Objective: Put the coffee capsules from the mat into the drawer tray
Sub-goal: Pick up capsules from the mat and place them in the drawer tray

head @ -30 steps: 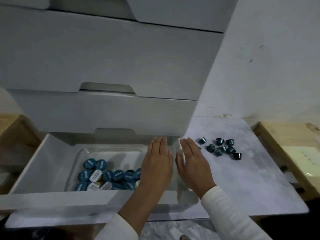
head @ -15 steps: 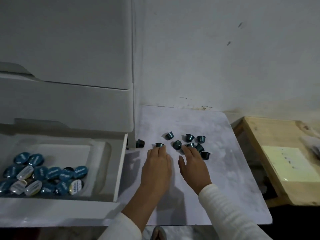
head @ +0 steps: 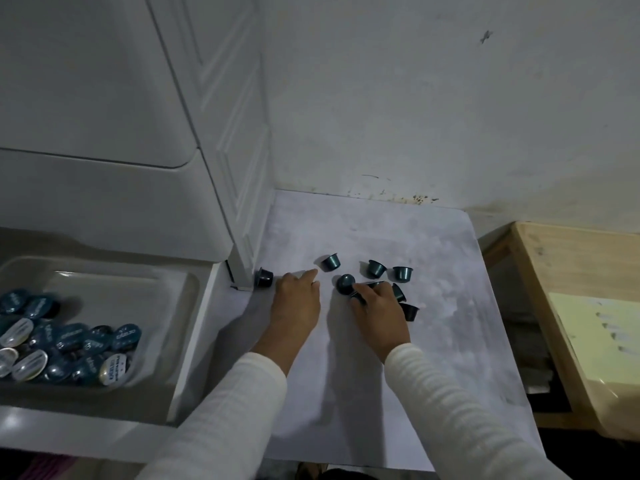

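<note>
Since half a second ago, right hand (head: 379,311) newly curled around capsules (head: 360,295) on mat (head: 433,341); left hand (head: 297,299) down, grip unclear.

Scattered across the mat (head: 363,358) from 10 to 2 o'clock of its centre: loose coffee capsules (head: 375,268), small gaps between them, barely room for fingers. One more capsule (head: 264,277) at 9 o'clock, hard against the foot of the drawer cabinet (head: 239,202). Blocked at 9 to 11 o'clock by that cabinet, at 12 o'clock by the wall (head: 433,98). Hemmed in at 3 o'clock by a wooden box (head: 571,258). Free passage over the bare near half of the mat, toward 6 o'clock. Open overhead at 8 o'clock into the drawer tray (head: 104,282); near end piled with pods (head: 69,341), far end seemingly bare, though dim.
</note>
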`<act>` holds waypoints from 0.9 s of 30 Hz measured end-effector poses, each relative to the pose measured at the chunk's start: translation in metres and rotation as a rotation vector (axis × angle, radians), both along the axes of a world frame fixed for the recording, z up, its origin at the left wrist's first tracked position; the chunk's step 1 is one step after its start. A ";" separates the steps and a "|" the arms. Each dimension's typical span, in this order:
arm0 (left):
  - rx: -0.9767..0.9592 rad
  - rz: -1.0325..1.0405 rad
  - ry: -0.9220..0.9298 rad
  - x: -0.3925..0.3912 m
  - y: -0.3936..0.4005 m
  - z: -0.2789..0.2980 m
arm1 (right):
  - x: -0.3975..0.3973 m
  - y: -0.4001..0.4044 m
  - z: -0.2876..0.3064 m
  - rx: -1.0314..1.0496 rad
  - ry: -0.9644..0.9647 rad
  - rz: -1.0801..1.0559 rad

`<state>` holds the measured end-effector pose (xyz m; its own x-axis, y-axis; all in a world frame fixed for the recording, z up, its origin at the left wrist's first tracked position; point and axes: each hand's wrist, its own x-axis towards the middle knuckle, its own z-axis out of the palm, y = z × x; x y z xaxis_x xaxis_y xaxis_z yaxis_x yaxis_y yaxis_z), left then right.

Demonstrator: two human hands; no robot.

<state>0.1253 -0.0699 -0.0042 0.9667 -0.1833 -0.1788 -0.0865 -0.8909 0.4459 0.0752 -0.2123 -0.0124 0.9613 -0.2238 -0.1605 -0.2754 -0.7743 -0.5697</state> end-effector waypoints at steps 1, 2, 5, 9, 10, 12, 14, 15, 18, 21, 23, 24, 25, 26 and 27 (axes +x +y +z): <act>-0.020 0.012 -0.005 0.001 -0.001 -0.002 | 0.001 -0.001 0.000 0.024 0.002 -0.011; -0.037 0.026 -0.015 0.001 -0.001 -0.005 | 0.002 -0.002 0.000 0.050 0.000 -0.026; -0.147 0.128 0.009 -0.003 -0.002 -0.009 | 0.002 -0.003 -0.002 0.097 -0.026 -0.067; -0.260 0.187 0.032 -0.011 -0.003 -0.011 | -0.002 -0.003 -0.004 0.188 -0.084 -0.144; -0.277 0.198 0.025 -0.013 -0.003 -0.010 | -0.003 -0.004 -0.005 0.205 -0.085 -0.168; -0.314 0.228 0.024 -0.017 -0.003 -0.009 | -0.005 -0.005 -0.007 0.217 -0.068 -0.207; -0.374 0.266 0.034 -0.022 -0.003 -0.009 | -0.006 -0.006 -0.008 0.267 -0.052 -0.263; -0.400 0.286 0.036 -0.024 -0.003 -0.008 | -0.007 -0.007 -0.007 0.323 -0.045 -0.304; -0.473 0.344 0.058 -0.027 -0.002 -0.006 | -0.008 -0.006 -0.002 0.487 -0.036 -0.433; -0.536 0.389 0.081 -0.028 -0.001 0.002 | -0.010 -0.005 0.002 0.554 -0.045 -0.482; -0.598 0.402 0.092 -0.027 0.001 0.010 | -0.010 -0.003 0.007 0.603 -0.073 -0.496; -0.628 0.399 0.095 -0.027 0.002 0.016 | -0.009 -0.002 0.011 0.635 -0.093 -0.503; -0.646 0.393 0.091 -0.026 0.003 0.022 | -0.009 -0.001 0.015 0.669 -0.114 -0.510; -0.664 0.390 0.081 -0.026 0.004 0.029 | -0.008 0.000 0.020 0.700 -0.138 -0.512; -0.688 0.389 0.065 -0.025 0.006 0.036 | -0.007 0.002 0.026 0.729 -0.161 -0.509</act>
